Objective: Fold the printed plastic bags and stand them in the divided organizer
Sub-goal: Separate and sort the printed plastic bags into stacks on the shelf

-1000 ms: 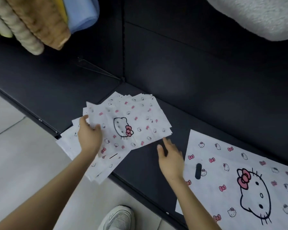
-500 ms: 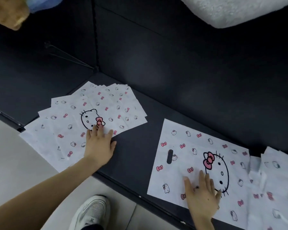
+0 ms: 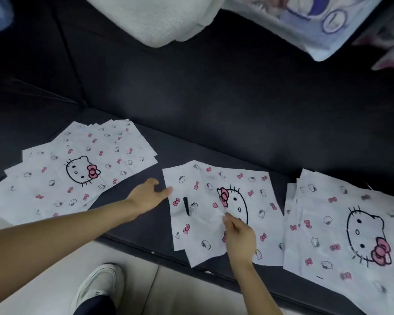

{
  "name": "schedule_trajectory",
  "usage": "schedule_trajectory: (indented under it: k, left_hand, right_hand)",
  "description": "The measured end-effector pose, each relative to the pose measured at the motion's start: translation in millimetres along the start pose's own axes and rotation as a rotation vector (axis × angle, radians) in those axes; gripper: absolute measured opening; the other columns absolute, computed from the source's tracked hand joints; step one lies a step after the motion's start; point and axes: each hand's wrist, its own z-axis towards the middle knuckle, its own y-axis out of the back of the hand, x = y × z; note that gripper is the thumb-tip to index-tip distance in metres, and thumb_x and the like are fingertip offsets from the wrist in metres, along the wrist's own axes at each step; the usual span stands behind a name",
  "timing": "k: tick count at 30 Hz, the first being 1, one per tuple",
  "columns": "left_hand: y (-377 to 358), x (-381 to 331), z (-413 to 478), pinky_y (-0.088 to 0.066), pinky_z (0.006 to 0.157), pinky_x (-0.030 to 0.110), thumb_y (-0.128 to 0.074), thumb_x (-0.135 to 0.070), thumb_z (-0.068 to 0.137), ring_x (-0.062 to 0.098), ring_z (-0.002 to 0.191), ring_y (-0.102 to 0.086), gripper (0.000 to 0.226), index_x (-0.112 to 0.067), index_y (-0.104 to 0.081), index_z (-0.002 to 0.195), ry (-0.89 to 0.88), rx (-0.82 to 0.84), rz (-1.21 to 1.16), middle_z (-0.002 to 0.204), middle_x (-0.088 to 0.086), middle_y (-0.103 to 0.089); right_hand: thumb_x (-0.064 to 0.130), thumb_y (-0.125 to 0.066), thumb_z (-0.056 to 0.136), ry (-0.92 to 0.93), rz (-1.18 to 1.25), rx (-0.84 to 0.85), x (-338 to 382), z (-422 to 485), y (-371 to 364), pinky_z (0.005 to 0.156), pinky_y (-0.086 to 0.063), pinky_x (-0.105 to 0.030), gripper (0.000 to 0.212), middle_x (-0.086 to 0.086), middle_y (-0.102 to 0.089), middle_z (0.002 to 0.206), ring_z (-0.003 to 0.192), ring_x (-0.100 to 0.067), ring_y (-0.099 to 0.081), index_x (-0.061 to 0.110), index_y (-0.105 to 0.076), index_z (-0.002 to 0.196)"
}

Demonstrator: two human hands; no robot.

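Dark upholstered seat (image 3: 214, 98) spans the room, with a white cat-print plastic bag (image 3: 205, 223) flat at its middle. The right hand (image 3: 240, 238) pinches the plastic beside the pink bow. The left hand (image 3: 146, 196), fingers straight, reaches the bag's left edge; whether it touches is unclear. A fanned bag stack (image 3: 55, 178) lies left and another bag pile (image 3: 328, 235) right, cut off by the view's edge. Blurred white fleece (image 3: 157, 17) hangs above.

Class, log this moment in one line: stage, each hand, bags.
stage: fold not yet made | left hand: open at left edge of middle bag | right hand: pinches middle bag | left stack, right stack: flat
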Motion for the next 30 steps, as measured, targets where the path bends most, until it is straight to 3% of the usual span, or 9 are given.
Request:
schedule_trajectory:
  k: [3,9,13,17,20,22,24,26,30]
  left_hand:
    - [1,-19,-12,-0.052,0.088,0.038,-0.056,-0.053,0.09,0.03,0.117,-0.051,0.077,-0.013,-0.025,0.148,0.171,0.067,-0.213,0.142,0.011,-0.04]
    - [-11,-54,-42,-0.052,0.076,0.038,-0.066,-0.054,0.082,0.027,0.098,-0.057,0.068,-0.006,-0.05,0.128,0.283,0.134,-0.57,0.114,0.013,-0.055]
    - [-16,-85,-68,-0.055,0.073,0.042,-0.074,-0.048,0.078,0.031,0.096,-0.064,0.06,-0.008,-0.058,0.12,0.259,0.191,-0.864,0.119,0.016,-0.058]
    - [-29,-120,-102,-0.052,0.089,0.039,-0.074,-0.061,0.064,0.021,0.1,-0.065,0.079,-0.024,-0.052,0.13,-0.037,0.318,-0.7,0.112,0.001,-0.066]
    - [-40,-145,-135,-0.044,0.077,0.014,-0.074,-0.046,0.077,0.001,0.099,-0.056,0.057,-0.037,-0.048,0.126,-0.393,0.27,-0.28,0.111,-0.014,-0.058]
    - [-50,-154,-149,-0.038,0.072,0.003,-0.074,-0.035,0.082,0.0,0.097,-0.054,0.054,-0.035,-0.048,0.129,-0.578,0.128,-0.053,0.11,-0.015,-0.055]
    - [-55,-164,-162,-0.038,0.069,0.001,-0.07,-0.027,0.086,0.002,0.099,-0.054,0.039,-0.03,-0.057,0.123,-0.675,-0.007,-0.08,0.107,-0.017,-0.058]
    - [-55,-176,-169,-0.039,0.069,0.002,-0.067,-0.019,0.089,-0.005,0.09,-0.057,0.021,-0.029,-0.065,0.107,-0.73,-0.069,-0.24,0.096,-0.022,-0.062]
    - [-60,-208,-179,-0.039,0.073,0.001,-0.065,-0.016,0.089,-0.017,0.086,-0.056,0.012,-0.027,-0.069,0.089,-0.787,-0.112,-0.276,0.09,-0.023,-0.065]
  right_hand:
    - [0.022,-0.061,0.093,-0.021,0.16,0.062,21,-2,20,0.07,-0.043,-0.012,0.017,0.017,-0.062,0.067,0.069,-0.005,-0.056,0.033,-0.073,0.088]
    - [0.013,-0.066,0.089,-0.124,0.454,0.206,57,-11,74,0.067,-0.043,-0.007,0.011,0.02,-0.068,0.083,0.083,0.008,-0.059,0.021,-0.073,0.09]
    - [0.017,-0.067,0.088,-0.126,0.45,0.268,72,-11,122,0.075,-0.041,-0.011,0.008,0.015,-0.069,0.093,0.091,0.004,-0.059,0.02,-0.071,0.094]
    - [0.017,-0.068,0.087,-0.105,0.417,0.256,82,-17,163,0.091,-0.041,-0.025,0.006,0.008,-0.07,0.096,0.097,-0.007,-0.062,0.018,-0.072,0.091]
    - [0.016,-0.07,0.086,-0.129,0.464,0.191,88,-20,187,0.096,-0.048,-0.034,0.007,-0.003,-0.073,0.098,0.1,-0.019,-0.066,0.013,-0.073,0.092]
    - [0.016,-0.07,0.086,-0.164,0.53,0.179,92,-24,205,0.087,-0.055,-0.036,0.008,-0.006,-0.075,0.088,0.088,-0.021,-0.07,0.01,-0.072,0.092]
    - [0.014,-0.068,0.087,-0.163,0.533,0.183,95,-31,223,0.071,-0.058,-0.029,0.009,-0.007,-0.075,0.082,0.071,-0.017,-0.07,0.008,-0.072,0.093]
    - [0.014,-0.067,0.088,-0.114,0.455,0.172,91,-38,239,0.063,-0.057,-0.022,0.013,-0.011,-0.074,0.096,0.071,-0.014,-0.068,0.008,-0.071,0.099]
    - [0.041,-0.07,0.082,0.156,0.088,0.118,82,-62,260,0.095,-0.046,-0.027,0.052,0.015,-0.055,0.129,0.114,-0.001,-0.052,0.036,-0.05,0.131]
